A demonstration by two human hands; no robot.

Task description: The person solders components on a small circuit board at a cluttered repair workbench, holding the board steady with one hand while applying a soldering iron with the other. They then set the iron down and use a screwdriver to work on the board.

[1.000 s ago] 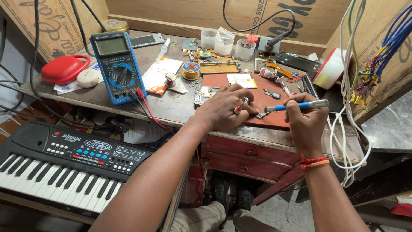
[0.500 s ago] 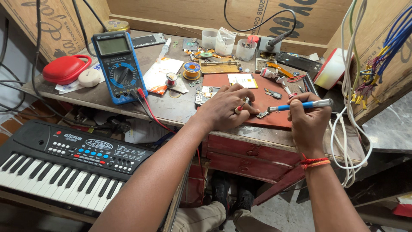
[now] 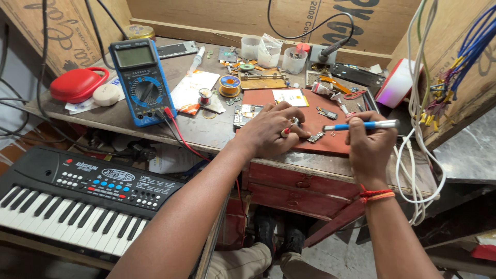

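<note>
My left hand (image 3: 271, 129) rests palm down on the red-brown work mat (image 3: 330, 142), fingers curled over a small metal part near a phone circuit board (image 3: 244, 114). My right hand (image 3: 368, 145) grips a blue-and-silver precision screwdriver (image 3: 361, 124), held level with its tip pointing left toward my left fingers. A small loose component (image 3: 315, 137) lies on the mat between both hands.
A blue multimeter (image 3: 140, 81) with red and black leads lies at the bench's left, beside a red case (image 3: 77, 84). A solder spool (image 3: 229, 85), plastic cups (image 3: 268, 53) and tools crowd the back. A black keyboard (image 3: 77, 191) sits lower left; white cables (image 3: 416, 129) hang at right.
My right hand has lifted the screwdriver slightly and drawn it a little to the right. My left hand stays in place on the mat.
</note>
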